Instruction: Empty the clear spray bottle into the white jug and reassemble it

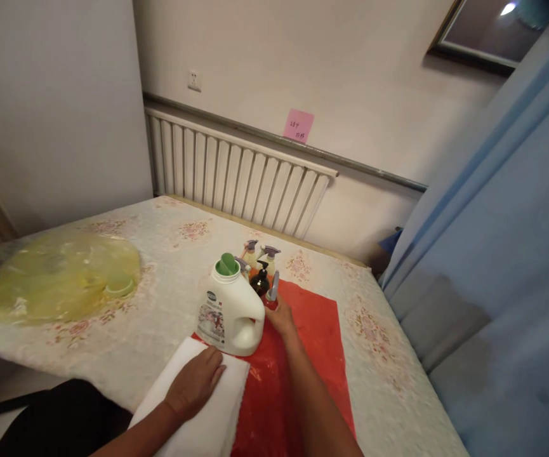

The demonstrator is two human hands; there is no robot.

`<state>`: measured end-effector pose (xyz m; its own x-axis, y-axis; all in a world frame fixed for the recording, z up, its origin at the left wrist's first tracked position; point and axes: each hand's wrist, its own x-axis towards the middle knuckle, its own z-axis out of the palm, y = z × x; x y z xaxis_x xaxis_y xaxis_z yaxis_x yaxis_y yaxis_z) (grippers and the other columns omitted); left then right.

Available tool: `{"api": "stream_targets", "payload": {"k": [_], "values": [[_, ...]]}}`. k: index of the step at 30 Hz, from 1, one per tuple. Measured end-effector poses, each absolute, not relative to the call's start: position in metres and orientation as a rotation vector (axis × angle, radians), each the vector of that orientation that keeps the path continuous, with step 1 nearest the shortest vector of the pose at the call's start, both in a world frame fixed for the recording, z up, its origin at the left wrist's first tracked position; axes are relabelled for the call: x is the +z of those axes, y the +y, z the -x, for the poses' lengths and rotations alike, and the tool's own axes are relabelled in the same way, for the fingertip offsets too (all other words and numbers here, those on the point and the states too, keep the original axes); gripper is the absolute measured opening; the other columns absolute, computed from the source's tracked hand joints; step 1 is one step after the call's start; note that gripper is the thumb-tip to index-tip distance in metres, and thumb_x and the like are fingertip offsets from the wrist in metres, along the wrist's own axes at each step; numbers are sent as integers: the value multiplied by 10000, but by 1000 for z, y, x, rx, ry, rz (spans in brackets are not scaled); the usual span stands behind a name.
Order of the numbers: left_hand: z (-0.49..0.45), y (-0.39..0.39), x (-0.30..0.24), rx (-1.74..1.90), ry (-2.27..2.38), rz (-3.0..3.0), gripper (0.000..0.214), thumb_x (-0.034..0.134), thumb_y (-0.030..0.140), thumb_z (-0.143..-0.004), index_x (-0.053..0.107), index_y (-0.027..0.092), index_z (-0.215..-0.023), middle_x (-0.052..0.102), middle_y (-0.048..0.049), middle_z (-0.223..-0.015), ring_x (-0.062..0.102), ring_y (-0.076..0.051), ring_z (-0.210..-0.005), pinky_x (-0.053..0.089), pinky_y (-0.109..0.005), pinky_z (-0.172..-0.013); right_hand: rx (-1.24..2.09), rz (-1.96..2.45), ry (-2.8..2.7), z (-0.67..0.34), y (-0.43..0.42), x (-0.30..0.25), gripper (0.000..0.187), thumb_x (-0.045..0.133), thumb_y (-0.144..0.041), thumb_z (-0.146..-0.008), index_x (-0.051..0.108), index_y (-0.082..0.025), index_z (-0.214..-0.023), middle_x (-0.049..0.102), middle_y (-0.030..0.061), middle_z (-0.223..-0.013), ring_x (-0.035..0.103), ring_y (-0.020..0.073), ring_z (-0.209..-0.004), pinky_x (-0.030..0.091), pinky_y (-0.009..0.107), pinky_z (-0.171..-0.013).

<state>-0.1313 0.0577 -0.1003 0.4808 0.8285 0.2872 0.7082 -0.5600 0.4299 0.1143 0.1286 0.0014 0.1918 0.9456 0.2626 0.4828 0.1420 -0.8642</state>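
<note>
My left hand lies flat, fingers together, on a folded white towel at the near edge of the table. My right hand reaches forward and is wrapped round the base of a small spray bottle with a grey trigger. Just left of that hand stands a white detergent jug with a green cap. Behind it are a dark pump bottle and two more spray bottles. They all stand on a red plastic sheet.
A floral tablecloth covers the table. A yellow plastic bag lies at the left. A white radiator runs along the wall behind, with a pink sticky note above it. A blue curtain hangs at the right.
</note>
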Motion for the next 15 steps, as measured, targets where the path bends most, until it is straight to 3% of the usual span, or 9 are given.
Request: {"api": "stream_targets", "payload": {"k": [5, 8, 11, 15], "values": [[131, 58, -97, 699, 1308, -2482, 241, 374, 355, -988, 572, 225, -937, 612, -69, -970, 589, -234, -892, 474, -368, -827, 593, 1495, -1369, -124, 121, 1, 485, 759, -388, -603, 693, -214, -1050, 753, 33, -990, 673, 259, -940, 507, 376, -861], [130, 59, -97, 705, 1290, -2498, 258, 366, 356, -993, 568, 224, -901, 600, -63, -951, 583, -226, -882, 471, -365, -834, 553, 1542, -1256, -134, 104, -3, 557, 762, -368, -584, 677, -193, -1106, 733, 87, -1084, 666, 288, -1011, 510, 427, -886], [130, 60, -97, 705, 1271, -2530, 266, 356, 350, -995, 559, 221, -881, 586, -60, -940, 575, -220, -874, 469, -359, -832, 527, 1567, -1162, -143, 71, -8, 506, 738, -368, -609, 687, -178, -1075, 728, 121, -1092, 678, 295, -1010, 514, 441, -895], [131, 61, -94, 694, 1280, -2548, 262, 351, 351, -989, 554, 217, -894, 580, -59, -943, 573, -218, -889, 465, -347, -837, 530, 1559, -1103, -148, 9, -13, 347, 697, -385, -662, 710, -198, -954, 754, 85, -977, 706, 259, -919, 538, 389, -842]]}}
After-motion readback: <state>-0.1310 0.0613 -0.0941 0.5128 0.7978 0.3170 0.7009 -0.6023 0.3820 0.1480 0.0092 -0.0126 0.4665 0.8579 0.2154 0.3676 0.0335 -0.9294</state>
